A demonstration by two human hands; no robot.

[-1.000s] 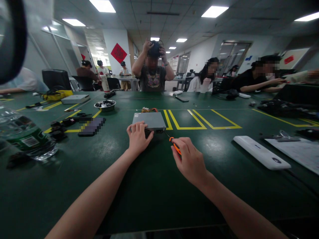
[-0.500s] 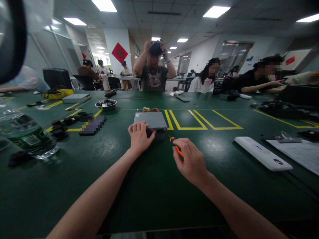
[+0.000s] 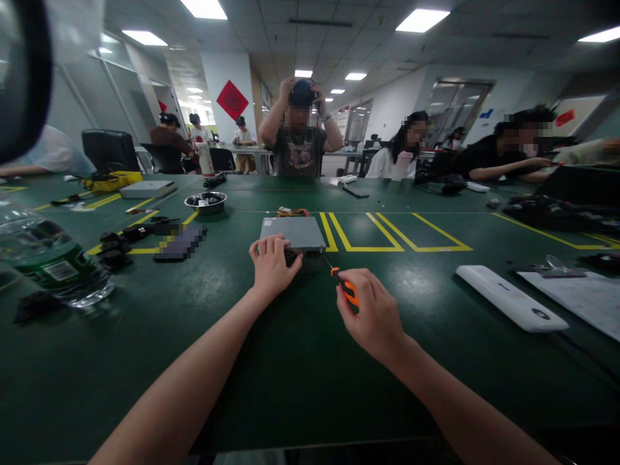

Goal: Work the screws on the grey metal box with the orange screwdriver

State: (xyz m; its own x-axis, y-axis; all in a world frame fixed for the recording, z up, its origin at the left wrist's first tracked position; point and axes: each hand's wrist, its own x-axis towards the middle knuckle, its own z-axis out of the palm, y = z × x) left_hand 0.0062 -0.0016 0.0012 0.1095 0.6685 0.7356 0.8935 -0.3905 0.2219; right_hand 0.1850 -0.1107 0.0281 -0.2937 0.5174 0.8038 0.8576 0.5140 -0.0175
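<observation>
A grey metal computer power supply (image 3: 298, 231) lies flat on the green table in front of me, with a bundle of coloured wires (image 3: 292, 212) at its far side. My left hand (image 3: 274, 265) holds its near left part, fingers over the top and thumb at the front face. In my right hand (image 3: 371, 303) is a screwdriver (image 3: 347, 289) with an orange and black handle, gripped between thumb and fingers. Its thin shaft points up and left to the front right corner of the power supply. Whether the tip sits in a screw is too small to tell.
Left are a water bottle (image 3: 53, 258), a dark phone (image 3: 181, 244) and a metal bowl (image 3: 206, 203) holding small parts. To the right lie a white elongated device (image 3: 511, 298) and a clipboard (image 3: 576, 294). Yellow tape (image 3: 372, 249) marks the table. A person (image 3: 300, 142) sits opposite.
The screwdriver handle has turned slightly in my right hand, showing more of its black part. My left hand and the power supply stay in place.
</observation>
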